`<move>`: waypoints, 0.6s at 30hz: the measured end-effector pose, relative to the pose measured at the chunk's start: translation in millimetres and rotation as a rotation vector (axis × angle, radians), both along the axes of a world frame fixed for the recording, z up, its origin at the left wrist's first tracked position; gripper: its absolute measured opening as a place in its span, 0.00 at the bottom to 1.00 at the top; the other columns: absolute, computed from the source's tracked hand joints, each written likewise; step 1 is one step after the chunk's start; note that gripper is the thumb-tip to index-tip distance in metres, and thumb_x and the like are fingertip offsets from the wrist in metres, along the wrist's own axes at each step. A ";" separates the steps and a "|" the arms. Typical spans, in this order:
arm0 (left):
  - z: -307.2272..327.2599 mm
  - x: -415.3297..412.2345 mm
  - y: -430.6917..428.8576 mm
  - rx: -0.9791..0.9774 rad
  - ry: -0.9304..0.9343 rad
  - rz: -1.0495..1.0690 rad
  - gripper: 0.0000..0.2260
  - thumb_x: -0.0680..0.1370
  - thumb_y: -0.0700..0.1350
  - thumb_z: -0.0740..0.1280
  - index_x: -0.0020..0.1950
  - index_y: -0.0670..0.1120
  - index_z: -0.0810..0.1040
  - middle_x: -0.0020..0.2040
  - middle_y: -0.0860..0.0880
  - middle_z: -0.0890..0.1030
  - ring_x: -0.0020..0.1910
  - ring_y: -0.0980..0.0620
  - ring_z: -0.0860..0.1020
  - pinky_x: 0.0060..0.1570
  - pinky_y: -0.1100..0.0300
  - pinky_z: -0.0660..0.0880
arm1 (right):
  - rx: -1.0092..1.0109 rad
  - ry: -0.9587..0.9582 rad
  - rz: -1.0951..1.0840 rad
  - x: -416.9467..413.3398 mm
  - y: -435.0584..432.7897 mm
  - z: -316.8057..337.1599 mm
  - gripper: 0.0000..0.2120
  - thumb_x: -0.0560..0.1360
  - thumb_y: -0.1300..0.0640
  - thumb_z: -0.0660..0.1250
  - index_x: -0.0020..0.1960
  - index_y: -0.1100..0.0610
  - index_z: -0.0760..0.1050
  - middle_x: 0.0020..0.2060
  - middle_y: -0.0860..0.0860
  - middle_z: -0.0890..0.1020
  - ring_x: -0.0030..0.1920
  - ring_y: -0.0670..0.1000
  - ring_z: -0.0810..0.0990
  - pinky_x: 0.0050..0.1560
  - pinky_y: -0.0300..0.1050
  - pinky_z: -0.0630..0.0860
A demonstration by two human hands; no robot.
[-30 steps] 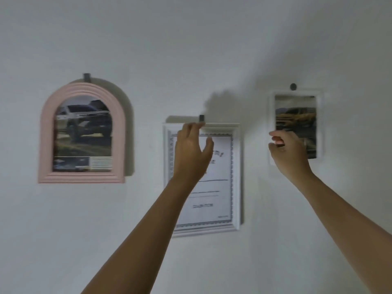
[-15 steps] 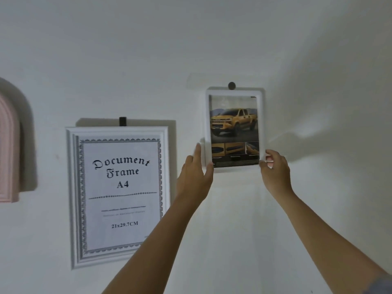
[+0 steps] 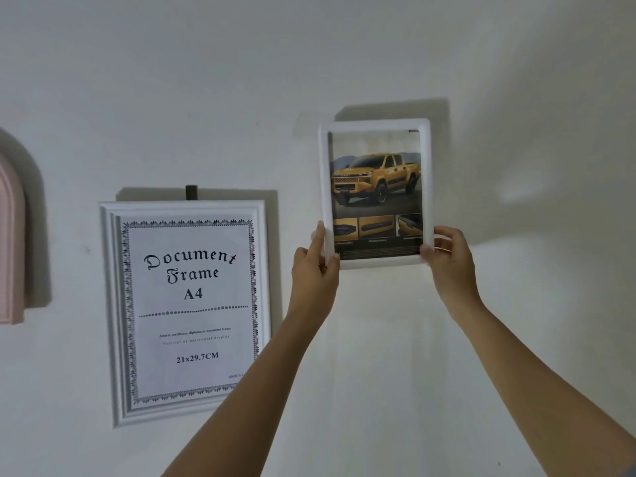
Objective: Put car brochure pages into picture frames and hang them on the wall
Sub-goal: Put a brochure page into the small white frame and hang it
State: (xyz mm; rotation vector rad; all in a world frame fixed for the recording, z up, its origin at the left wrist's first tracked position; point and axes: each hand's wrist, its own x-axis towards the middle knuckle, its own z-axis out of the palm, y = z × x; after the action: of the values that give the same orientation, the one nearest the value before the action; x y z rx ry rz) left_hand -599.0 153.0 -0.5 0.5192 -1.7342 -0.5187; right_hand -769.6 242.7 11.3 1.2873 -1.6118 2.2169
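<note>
A small white picture frame (image 3: 374, 125) with a yellow pickup brochure page (image 3: 377, 187) inside is held up against the white wall. My left hand (image 3: 315, 266) grips its lower left corner. My right hand (image 3: 447, 253) grips its lower right corner. The frame's top covers the wall hook that it hung under. To the left, a larger white frame (image 3: 113, 304) holding a "Document Frame A4" sheet hangs from a dark hook (image 3: 191, 192).
A pink arched frame (image 3: 10, 253) shows at the left edge, mostly cut off. Bare white wall surrounds the frames. My forearms rise from the bottom of the view.
My left hand left the top of the document frame and moved to the small frame. Both hands now grip its lower corners, and the frame sits higher, covering its hook. The view swung right.
</note>
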 end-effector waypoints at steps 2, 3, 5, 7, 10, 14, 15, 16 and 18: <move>-0.7 6.4 2.7 0.000 0.018 -0.017 0.23 0.81 0.45 0.58 0.75 0.55 0.55 0.49 0.47 0.70 0.42 0.54 0.73 0.41 0.71 0.72 | -0.017 0.007 0.057 7.0 9.0 1.0 0.15 0.77 0.59 0.63 0.63 0.55 0.68 0.56 0.55 0.76 0.55 0.53 0.75 0.51 0.41 0.70; -3.2 12.0 3.4 0.006 0.023 -0.031 0.24 0.80 0.46 0.58 0.75 0.55 0.55 0.50 0.46 0.70 0.44 0.52 0.74 0.43 0.69 0.73 | -0.024 0.009 0.085 12.3 13.3 -0.1 0.15 0.78 0.57 0.62 0.64 0.54 0.68 0.56 0.54 0.76 0.55 0.52 0.74 0.52 0.41 0.70; -11.7 26.7 6.2 0.035 0.019 -0.068 0.24 0.80 0.46 0.59 0.74 0.55 0.55 0.51 0.45 0.72 0.47 0.48 0.76 0.48 0.61 0.75 | -0.052 -0.008 0.164 27.8 23.9 -4.8 0.15 0.78 0.56 0.60 0.64 0.53 0.68 0.51 0.51 0.77 0.52 0.49 0.75 0.52 0.40 0.70; -28.0 45.0 10.8 0.073 0.020 -0.117 0.25 0.80 0.46 0.60 0.74 0.55 0.55 0.51 0.43 0.74 0.48 0.45 0.76 0.48 0.58 0.76 | -0.092 -0.054 0.295 48.6 35.3 -15.7 0.12 0.78 0.57 0.60 0.62 0.51 0.69 0.47 0.48 0.79 0.49 0.46 0.77 0.53 0.40 0.72; -58.4 80.4 19.0 0.133 0.027 -0.143 0.25 0.80 0.45 0.60 0.74 0.54 0.56 0.52 0.40 0.74 0.49 0.44 0.76 0.51 0.55 0.77 | -0.129 -0.163 0.505 88.8 53.0 -41.1 0.19 0.70 0.52 0.66 0.60 0.47 0.70 0.48 0.46 0.83 0.52 0.47 0.81 0.53 0.42 0.78; -105.1 138.4 30.1 0.210 -0.041 -0.103 0.25 0.79 0.45 0.60 0.74 0.53 0.55 0.53 0.41 0.76 0.49 0.46 0.77 0.53 0.53 0.77 | -0.094 -0.258 0.499 156.8 65.1 -86.3 0.17 0.74 0.56 0.64 0.61 0.44 0.70 0.51 0.45 0.81 0.59 0.49 0.77 0.53 0.49 0.73; -117.1 154.9 32.1 0.224 -0.066 -0.092 0.25 0.79 0.45 0.60 0.74 0.53 0.55 0.52 0.41 0.77 0.48 0.47 0.77 0.52 0.55 0.77 | -0.092 -0.286 0.475 176.2 65.2 -99.0 0.17 0.76 0.57 0.62 0.62 0.44 0.70 0.53 0.45 0.80 0.60 0.49 0.76 0.52 0.48 0.71; -129.4 172.7 34.0 0.232 -0.094 -0.085 0.25 0.79 0.44 0.61 0.75 0.52 0.55 0.53 0.42 0.77 0.48 0.48 0.77 0.51 0.57 0.76 | -0.095 -0.314 0.446 195.6 65.0 -112.9 0.17 0.77 0.57 0.61 0.63 0.45 0.69 0.55 0.46 0.79 0.61 0.48 0.75 0.52 0.48 0.70; -148.5 200.5 39.0 0.248 -0.168 -0.061 0.26 0.79 0.44 0.61 0.75 0.50 0.55 0.56 0.44 0.75 0.51 0.50 0.75 0.51 0.60 0.74 | -0.105 -0.350 0.389 228.7 64.3 -138.9 0.17 0.77 0.58 0.61 0.64 0.46 0.68 0.60 0.48 0.76 0.62 0.47 0.73 0.54 0.48 0.70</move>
State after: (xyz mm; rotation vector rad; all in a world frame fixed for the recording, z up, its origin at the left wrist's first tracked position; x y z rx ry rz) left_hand -398.5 192.1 -149.0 0.7033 -1.8610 -0.7582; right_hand -541.0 307.0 -127.6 1.3374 -1.4091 2.8561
